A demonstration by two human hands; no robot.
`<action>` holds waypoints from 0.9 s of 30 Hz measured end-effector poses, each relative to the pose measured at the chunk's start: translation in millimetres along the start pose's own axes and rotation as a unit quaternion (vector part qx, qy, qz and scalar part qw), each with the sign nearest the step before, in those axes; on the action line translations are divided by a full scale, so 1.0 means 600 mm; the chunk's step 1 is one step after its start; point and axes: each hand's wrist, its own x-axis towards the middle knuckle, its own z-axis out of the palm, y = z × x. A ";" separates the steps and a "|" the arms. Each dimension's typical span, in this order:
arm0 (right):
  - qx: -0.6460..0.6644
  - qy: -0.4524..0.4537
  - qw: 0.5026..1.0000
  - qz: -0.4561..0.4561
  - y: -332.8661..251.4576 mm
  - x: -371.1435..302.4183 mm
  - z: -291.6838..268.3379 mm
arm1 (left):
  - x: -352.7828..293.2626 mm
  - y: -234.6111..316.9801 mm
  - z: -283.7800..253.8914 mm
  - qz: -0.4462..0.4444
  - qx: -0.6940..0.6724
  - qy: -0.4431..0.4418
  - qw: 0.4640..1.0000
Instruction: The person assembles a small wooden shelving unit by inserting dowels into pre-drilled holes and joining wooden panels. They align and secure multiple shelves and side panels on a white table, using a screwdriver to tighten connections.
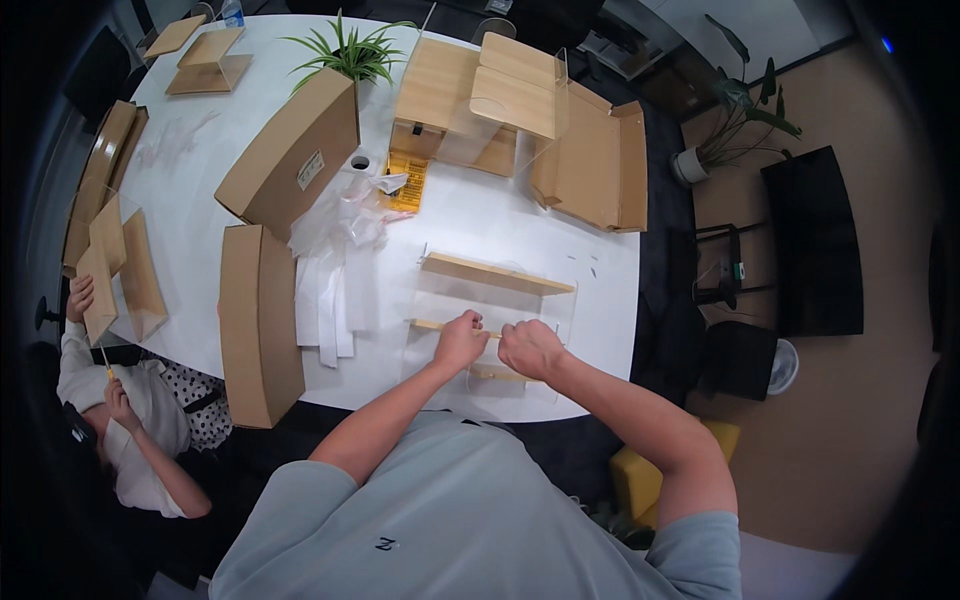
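As the head view shows, the middle board (427,324) lies at your hands above the bench (470,212), long axis left to right; your left hand (461,341) is nearer its visible end than your right hand (531,350). Both have curled fingers; how closed, or gripping what, I cannot tell.

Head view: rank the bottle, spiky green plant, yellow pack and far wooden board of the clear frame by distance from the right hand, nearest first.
From the right hand:
1. Far wooden board: just beyond
2. Yellow pack: farther, to the left
3. Spiky green plant: far side, left
4. Bottle: far left
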 end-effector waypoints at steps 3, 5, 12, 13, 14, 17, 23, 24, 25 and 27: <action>0.069 -0.062 0.995 0.038 -0.004 0.009 -0.011 | -0.002 -0.002 0.000 0.011 0.001 0.003 1.000; 0.182 -0.052 0.970 0.151 -0.006 0.016 -0.019 | 0.002 -0.004 -0.002 0.006 0.017 0.001 1.000; 0.330 -0.082 0.886 0.314 0.016 0.035 0.024 | 0.005 -0.002 0.004 0.005 0.018 0.005 1.000; 0.285 -0.080 0.919 0.261 0.015 0.030 0.006 | 0.004 -0.004 0.003 0.003 0.020 0.004 1.000; 0.238 -0.077 0.946 0.207 0.012 0.024 -0.015 | 0.004 -0.007 0.001 0.001 0.022 0.003 1.000; 0.109 -0.102 0.988 0.049 0.018 0.022 -0.029 | 0.006 -0.001 0.004 -0.005 0.019 -0.005 1.000; 0.119 -0.056 0.990 0.048 0.003 0.033 -0.005 | 0.004 -0.006 0.002 -0.002 0.028 0.001 1.000; 0.134 -0.030 0.987 0.081 0.003 0.035 0.004 | 0.006 -0.007 0.003 0.000 0.028 0.002 1.000; 0.226 -0.041 0.956 0.183 0.005 0.042 0.019 | 0.009 -0.008 0.006 0.001 0.023 0.004 1.000; 0.395 -0.057 0.837 0.374 0.013 0.059 0.056 | 0.011 -0.010 0.010 0.004 0.014 0.009 1.000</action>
